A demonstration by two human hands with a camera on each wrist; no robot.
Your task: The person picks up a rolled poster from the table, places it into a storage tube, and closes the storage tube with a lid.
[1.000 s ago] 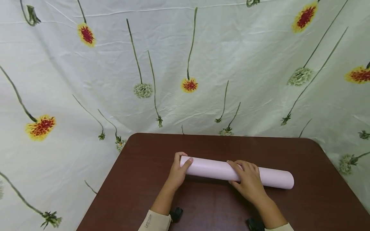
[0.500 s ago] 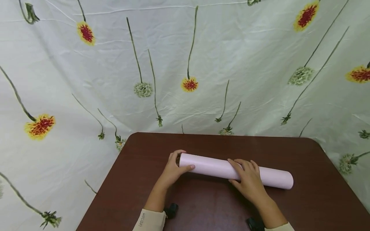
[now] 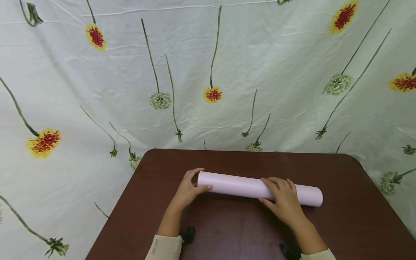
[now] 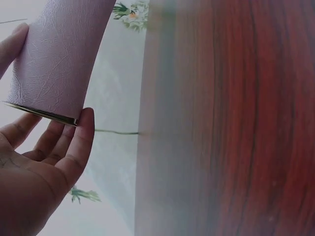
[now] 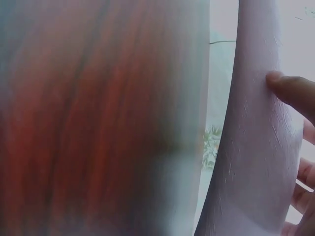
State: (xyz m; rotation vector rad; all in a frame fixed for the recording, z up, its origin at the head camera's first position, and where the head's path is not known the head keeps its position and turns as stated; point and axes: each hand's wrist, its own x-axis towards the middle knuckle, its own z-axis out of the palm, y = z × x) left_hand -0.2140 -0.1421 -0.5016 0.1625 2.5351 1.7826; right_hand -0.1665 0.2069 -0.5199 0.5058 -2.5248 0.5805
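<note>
A pale pink roll (image 3: 234,184) with a creased, wallpaper-like surface lies crosswise in both hands, its right end slightly nearer the person. My left hand (image 3: 185,192) grips the left end, thumb on the near side and fingers about the rim and far side. In the left wrist view, a thin dark rim edges the end of the roll (image 4: 59,59), and fingertips of the left hand (image 4: 44,172) touch it. Right of the middle, my right hand (image 3: 286,202) holds the roll from above, fingers over the top and thumb on the near side.
Under the roll is a dark reddish-brown table (image 3: 227,231) with rounded far corners. A white cloth (image 3: 282,72) printed with flowers hangs behind it and at the left. Dark wrist devices (image 3: 187,234) sit at the cuffs.
The left hand has moved left, and its thumb has shifted lower on the roll's near side. Lately the roll has slid slightly left, while the right hand sits slightly further right along it.
</note>
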